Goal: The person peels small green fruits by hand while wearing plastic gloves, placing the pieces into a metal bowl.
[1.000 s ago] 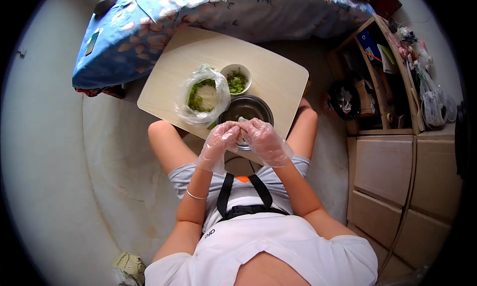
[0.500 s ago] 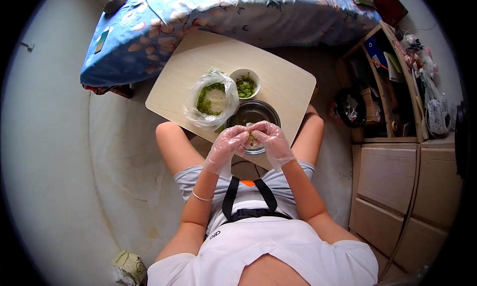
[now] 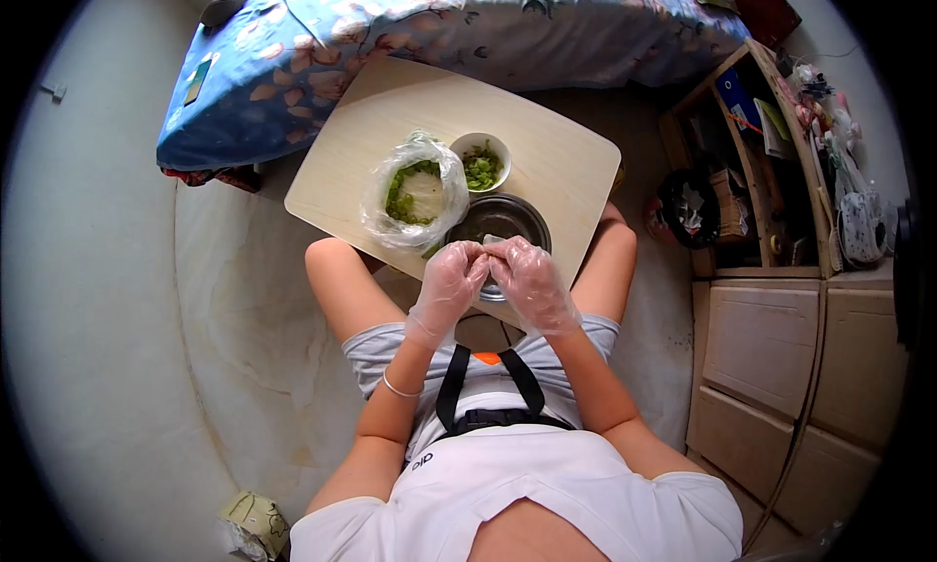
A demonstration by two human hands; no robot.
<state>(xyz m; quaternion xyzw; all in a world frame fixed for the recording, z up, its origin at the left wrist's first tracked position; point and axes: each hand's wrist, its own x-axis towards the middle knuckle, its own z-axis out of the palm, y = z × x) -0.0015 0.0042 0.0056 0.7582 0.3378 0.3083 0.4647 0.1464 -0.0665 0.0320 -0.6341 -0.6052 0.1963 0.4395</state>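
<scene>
Both my hands wear thin clear plastic gloves and meet over the near part of a metal basin (image 3: 527, 211). My left hand (image 3: 449, 287) is closed, its thumb and fingers pinched together. Against its fingertips, my right hand (image 3: 532, 284) is closed in the same way. A small pale bit shows at the fingertips, too small to name. Beyond the left hand, an open clear plastic bag (image 3: 376, 209) holds chopped greens around a pale, whitish mass. Behind the basin stands a white bowl (image 3: 507, 162) of chopped green leaves. The hands hide the basin's near contents.
The low pale table (image 3: 556, 142) stands between my knees, against a bed with a flowered blue cover (image 3: 293, 74). A phone (image 3: 198, 82) lies on the bed. To the right are a wooden shelf (image 3: 742, 162) and a bin with a black liner (image 3: 688, 211).
Both hands have turned inward, knuckles up, and their fingertips are pressed closer together. The whitish stuff seen in the basin below them is now mostly covered. Bag and bowl stay in place.
</scene>
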